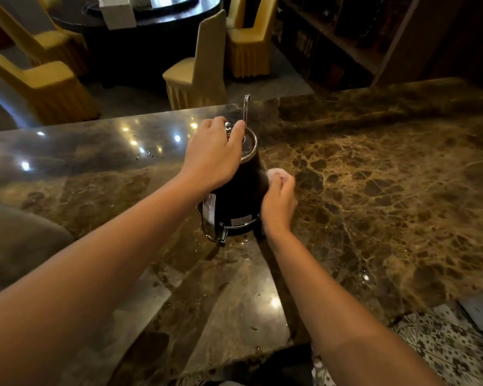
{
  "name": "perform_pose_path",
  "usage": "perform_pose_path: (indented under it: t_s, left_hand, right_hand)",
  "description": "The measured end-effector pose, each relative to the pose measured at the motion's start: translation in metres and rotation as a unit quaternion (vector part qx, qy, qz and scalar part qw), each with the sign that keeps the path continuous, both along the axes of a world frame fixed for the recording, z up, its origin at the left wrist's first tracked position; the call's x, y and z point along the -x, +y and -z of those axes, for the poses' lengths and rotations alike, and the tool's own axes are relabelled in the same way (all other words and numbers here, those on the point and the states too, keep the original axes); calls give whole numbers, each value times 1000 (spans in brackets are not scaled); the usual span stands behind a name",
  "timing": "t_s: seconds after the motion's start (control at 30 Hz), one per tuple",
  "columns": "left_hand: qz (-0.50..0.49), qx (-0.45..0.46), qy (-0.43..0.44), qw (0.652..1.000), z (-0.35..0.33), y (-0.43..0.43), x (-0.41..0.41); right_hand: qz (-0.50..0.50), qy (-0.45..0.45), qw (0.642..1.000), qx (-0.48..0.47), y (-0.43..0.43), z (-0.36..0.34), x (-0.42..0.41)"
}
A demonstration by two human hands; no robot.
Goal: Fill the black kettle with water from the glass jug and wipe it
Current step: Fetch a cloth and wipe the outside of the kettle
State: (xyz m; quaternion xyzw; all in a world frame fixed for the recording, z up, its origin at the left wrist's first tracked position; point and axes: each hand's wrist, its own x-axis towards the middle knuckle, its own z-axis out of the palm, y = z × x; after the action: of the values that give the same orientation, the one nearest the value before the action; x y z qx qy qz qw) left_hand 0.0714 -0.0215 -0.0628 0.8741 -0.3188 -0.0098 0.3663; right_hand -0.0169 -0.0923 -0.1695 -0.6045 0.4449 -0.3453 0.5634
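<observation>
The black kettle (pixel 236 193) stands upright on the brown marble counter (pixel 374 176), its thin metal spout (pixel 246 108) rising at the far side and a white tag on its near left. My left hand (pixel 214 154) rests on top of the kettle, fingers closed around the shiny lid knob. My right hand (pixel 279 201) presses a small pale cloth (pixel 275 173) against the kettle's right side. The glass jug is not in view.
The counter's far edge runs just behind the kettle. Beyond it stand yellow-covered chairs (pixel 195 76) and a dark round table (pixel 151 23). Dark shelving (pixel 346 37) fills the back right. Patterned floor tiles (pixel 444 344) show at the lower right.
</observation>
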Motion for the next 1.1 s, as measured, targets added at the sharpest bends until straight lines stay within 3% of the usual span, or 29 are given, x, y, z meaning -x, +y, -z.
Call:
perform_pose_path:
  t_s: [0.07,0.17,0.23,0.37,0.53,0.63,0.73,0.8,0.9,1.03,1.1]
  left_hand:
    - [2,1,2,1000,2,-1,0]
    - [19,7,3,1000,0,2,-1]
    - [42,-3,0,999,-3,3,2]
    - [44,-9,9,999,-6,2,2]
    - [18,13,41,999,-1,0,-1]
    - [16,23,52,998,-1,0,-1]
    - [23,26,39,999,-3,2,-2]
    - [32,29,28,999,-3,4,-1]
    - [37,12,10,999,-4,5,-1]
    - [34,20,13,999,-1,4,-5]
    - [37,25,18,999,0,5,-6]
  right_hand:
    - [6,-8,1000,-17,17,-3,7]
    - [-51,-143,981,117,56,-39,4]
    - [-50,-181,971,148,49,-58,-9]
    - [-70,-49,991,103,-14,-42,-27]
    - [-4,-23,998,-50,22,-1,4]
    - [-7,-50,996,-71,71,0,26]
    - [-100,-141,983,66,82,-30,22]
    - [-110,-179,968,139,64,-50,7]
    - [-68,-111,981,147,15,-58,-18]
    - [-103,-18,994,17,-21,-30,-17]
    - [-102,3,995,-5,-17,-17,-2]
